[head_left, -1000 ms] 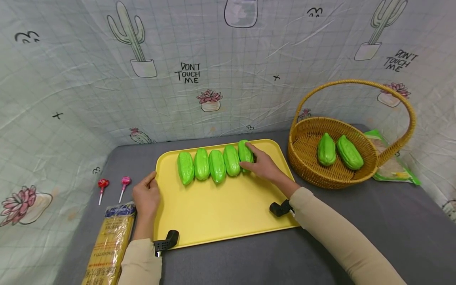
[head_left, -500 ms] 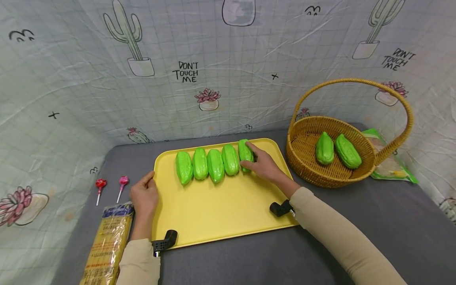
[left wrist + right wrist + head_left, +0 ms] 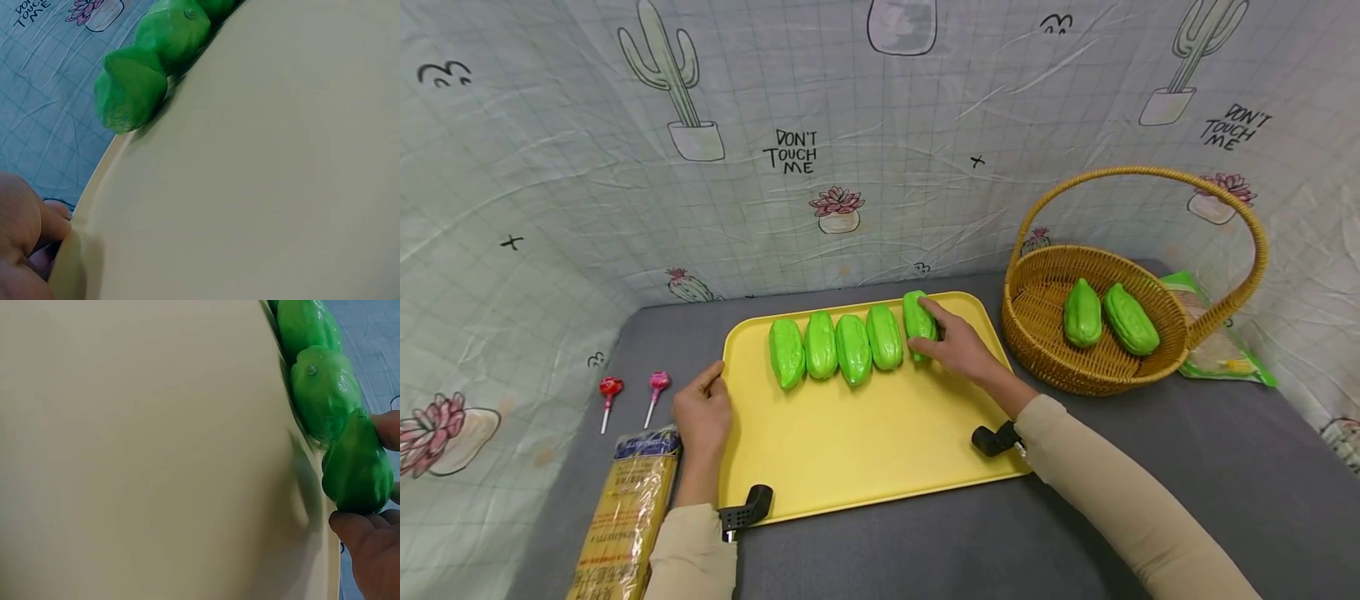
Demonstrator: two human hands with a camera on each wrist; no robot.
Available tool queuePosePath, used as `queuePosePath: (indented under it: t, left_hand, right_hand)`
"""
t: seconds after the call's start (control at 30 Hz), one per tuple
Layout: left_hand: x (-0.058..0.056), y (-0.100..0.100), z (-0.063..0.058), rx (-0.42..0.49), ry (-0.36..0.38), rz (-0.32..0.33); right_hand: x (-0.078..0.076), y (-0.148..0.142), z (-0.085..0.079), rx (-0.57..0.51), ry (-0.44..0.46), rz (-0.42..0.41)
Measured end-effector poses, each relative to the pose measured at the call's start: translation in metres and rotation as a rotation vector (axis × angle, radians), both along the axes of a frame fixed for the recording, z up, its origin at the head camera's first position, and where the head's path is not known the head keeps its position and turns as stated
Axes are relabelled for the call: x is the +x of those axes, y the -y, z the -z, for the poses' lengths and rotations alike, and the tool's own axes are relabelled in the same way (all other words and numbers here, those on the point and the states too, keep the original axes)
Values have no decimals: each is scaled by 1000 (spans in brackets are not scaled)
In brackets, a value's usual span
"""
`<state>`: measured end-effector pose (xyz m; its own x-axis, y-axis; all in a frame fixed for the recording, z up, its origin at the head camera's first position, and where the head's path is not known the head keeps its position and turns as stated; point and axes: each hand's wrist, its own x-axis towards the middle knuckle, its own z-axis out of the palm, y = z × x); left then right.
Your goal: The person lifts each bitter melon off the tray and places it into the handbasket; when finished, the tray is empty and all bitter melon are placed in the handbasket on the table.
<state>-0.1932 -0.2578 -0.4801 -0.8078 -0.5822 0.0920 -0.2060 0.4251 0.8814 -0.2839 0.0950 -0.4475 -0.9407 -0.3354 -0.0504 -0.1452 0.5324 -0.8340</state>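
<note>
A yellow tray [image 3: 850,433] lies on the grey table with a row of glossy green ribbed fruits, shaped like small papayas, along its far side. My left hand [image 3: 703,412] pinches the tray's left rim between thumb and fingers, which also shows in the left wrist view. My right hand [image 3: 958,346] holds the rightmost green fruit [image 3: 359,469] between thumb and fingers. That fruit stands slightly apart from its neighbour [image 3: 885,337] in the head view. The leftmost fruit [image 3: 128,90] has its pointed end toward the left wrist camera.
Right of the tray stands a wicker basket [image 3: 1075,379] with a tall handle and two more green fruits [image 3: 1131,321] in it. Behind it lies a green-edged bag [image 3: 1225,358]. At left are a spaghetti pack [image 3: 625,517], a red lollipop [image 3: 611,387] and a pink one [image 3: 658,382].
The right hand has shifted the rightmost fruit slightly to the right and away, widening the gap to its neighbour. The left hand keeps its place on the rim. The head view has shifted slightly.
</note>
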Motion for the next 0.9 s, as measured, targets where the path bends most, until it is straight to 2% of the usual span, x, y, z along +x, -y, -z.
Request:
queuePosePath:
  t: [0.17, 0.4, 0.63, 0.9]
  left_hand:
    - [0, 0, 0, -3, -1, 4]
    - [0, 0, 0, 2, -4, 5]
    - [3, 1, -1, 5, 5, 21]
    - [2, 1, 2, 13, -8, 35]
  right_hand:
    - [2, -4, -3, -17, -17, -12]
    - [8, -8, -10, -96, -23, -49]
    - [17, -17, -22, -117, -56, -83]
    - [26, -30, -38, -140, -63, -87]
